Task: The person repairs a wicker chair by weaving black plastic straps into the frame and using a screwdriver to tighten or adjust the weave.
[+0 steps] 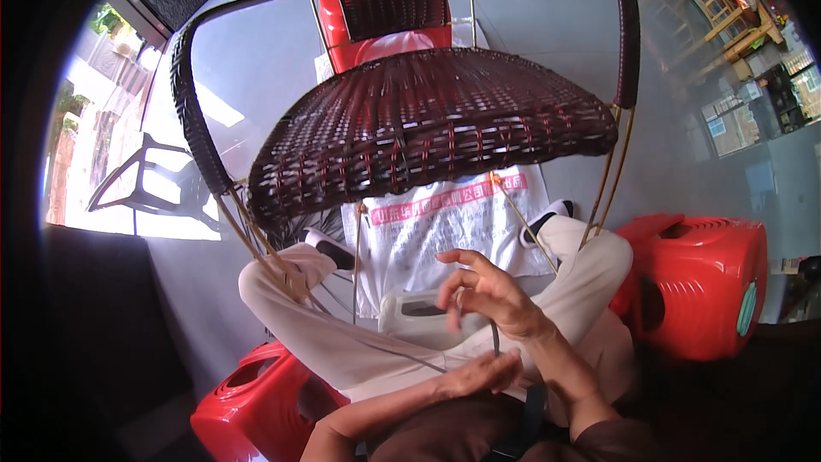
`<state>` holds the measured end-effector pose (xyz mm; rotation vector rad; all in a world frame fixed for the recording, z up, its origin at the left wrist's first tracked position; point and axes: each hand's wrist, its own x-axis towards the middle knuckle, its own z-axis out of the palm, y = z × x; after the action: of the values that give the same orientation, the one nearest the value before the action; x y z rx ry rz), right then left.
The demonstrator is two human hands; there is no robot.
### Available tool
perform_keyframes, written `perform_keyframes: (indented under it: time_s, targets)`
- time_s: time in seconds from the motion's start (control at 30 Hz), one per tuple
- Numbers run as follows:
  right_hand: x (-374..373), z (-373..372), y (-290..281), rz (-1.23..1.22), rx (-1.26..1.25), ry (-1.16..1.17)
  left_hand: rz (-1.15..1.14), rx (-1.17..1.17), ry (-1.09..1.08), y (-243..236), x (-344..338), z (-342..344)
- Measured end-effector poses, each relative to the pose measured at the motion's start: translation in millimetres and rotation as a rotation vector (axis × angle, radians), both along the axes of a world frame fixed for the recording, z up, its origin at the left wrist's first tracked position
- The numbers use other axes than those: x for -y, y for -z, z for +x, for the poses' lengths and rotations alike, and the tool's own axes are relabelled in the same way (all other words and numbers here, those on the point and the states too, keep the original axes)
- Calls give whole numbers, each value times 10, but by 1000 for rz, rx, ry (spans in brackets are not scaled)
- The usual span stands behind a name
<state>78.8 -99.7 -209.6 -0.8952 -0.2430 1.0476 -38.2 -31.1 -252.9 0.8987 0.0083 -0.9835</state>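
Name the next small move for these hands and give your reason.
Probably pinch the dark strip more firmly with the right hand and draw it straight: a short stretch of it shows between that hand and the left hand, and the right hand looks loosely curled, though blur hides its exact grip. Both hands are clear of the woven seat.

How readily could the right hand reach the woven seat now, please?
Likely yes: the right hand is raised on the near side of the woven seat, and nothing visible blocks the way.
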Motion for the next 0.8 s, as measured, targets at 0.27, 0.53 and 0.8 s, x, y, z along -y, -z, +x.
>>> perform_keyframes:
  time_s: [0.27, 0.53, 0.8]
  targets:
    - [382, 240, -108, -383, 138, 585, -10, 152, 109, 77, 83, 160]
    - [1937, 989, -799, -354, 441, 1289, 370, 761, -223, -40, 284, 529]
    - [2369, 966, -1447, -270, 670, 1028, 242, 1211, -188, 19, 802, 590]
